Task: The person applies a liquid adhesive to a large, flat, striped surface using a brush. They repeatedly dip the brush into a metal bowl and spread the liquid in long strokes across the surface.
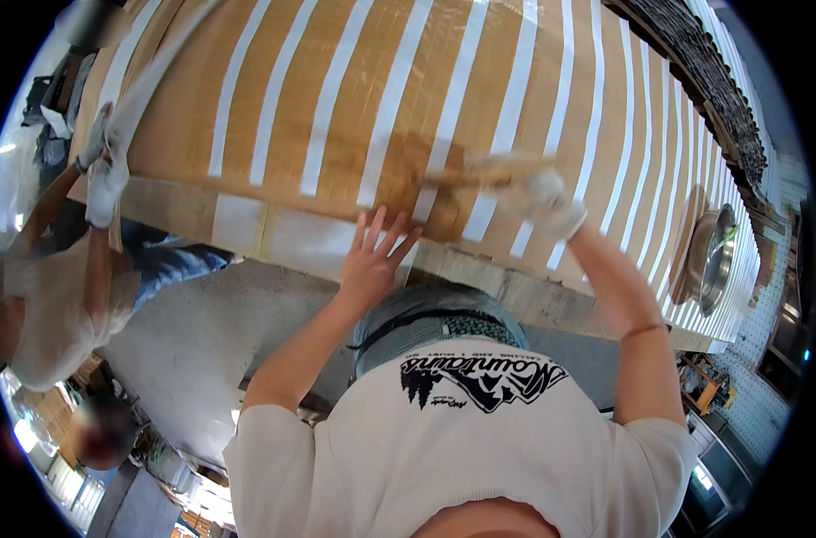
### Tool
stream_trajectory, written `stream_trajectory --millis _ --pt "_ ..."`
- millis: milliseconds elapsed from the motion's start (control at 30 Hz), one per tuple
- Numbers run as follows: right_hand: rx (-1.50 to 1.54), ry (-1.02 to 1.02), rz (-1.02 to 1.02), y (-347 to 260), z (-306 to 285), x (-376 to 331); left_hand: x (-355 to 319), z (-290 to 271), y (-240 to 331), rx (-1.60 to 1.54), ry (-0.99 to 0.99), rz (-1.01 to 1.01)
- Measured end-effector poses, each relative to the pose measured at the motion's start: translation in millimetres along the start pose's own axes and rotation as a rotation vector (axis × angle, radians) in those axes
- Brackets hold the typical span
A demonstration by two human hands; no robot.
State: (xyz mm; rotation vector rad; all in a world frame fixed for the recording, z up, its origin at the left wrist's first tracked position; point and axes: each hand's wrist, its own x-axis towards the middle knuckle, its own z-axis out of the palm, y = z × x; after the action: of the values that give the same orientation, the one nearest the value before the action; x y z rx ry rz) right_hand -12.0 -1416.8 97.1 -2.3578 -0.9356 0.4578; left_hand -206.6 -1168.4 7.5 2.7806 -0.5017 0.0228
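A large brown sheet (354, 108) with long white stripes covers the table in front of me. My left hand (376, 255) is bare and lies flat on the sheet's near edge with its fingers spread. My right hand (547, 206) wears a white glove. It grips a wooden-handled brush (480, 170), which is blurred as it lies across the sheet just left of the glove. A darker, wet-looking patch (417, 179) lies on the sheet between my hands.
A metal bowl (715, 255) stands on a round wooden board (689, 235) at the right end of the table. At the left, a co-worker's gloved hands (103, 175) hold the sheet's edge. Grey floor (201, 332) shows below the table edge. Pegboard and shelves (749, 394) stand at the right.
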Motion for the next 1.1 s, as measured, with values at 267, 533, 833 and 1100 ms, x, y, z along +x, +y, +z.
stream_trajectory --millis 267,533,833,1100 --pt "-0.14 0.455 0.079 -42 31 59 5 -16 -25 -0.159 0.357 -0.59" --pt "-0.228 0.043 0.141 -77 81 -20 0 1 -55 -0.122 0.225 -0.638" --pt "-0.483 0.575 -0.1 -55 108 -2 13 -19 -60 0.074 -0.038 -0.636" --pt "0.238 0.487 0.15 4 28 1 43 -44 -31 0.274 -0.225 -0.669"
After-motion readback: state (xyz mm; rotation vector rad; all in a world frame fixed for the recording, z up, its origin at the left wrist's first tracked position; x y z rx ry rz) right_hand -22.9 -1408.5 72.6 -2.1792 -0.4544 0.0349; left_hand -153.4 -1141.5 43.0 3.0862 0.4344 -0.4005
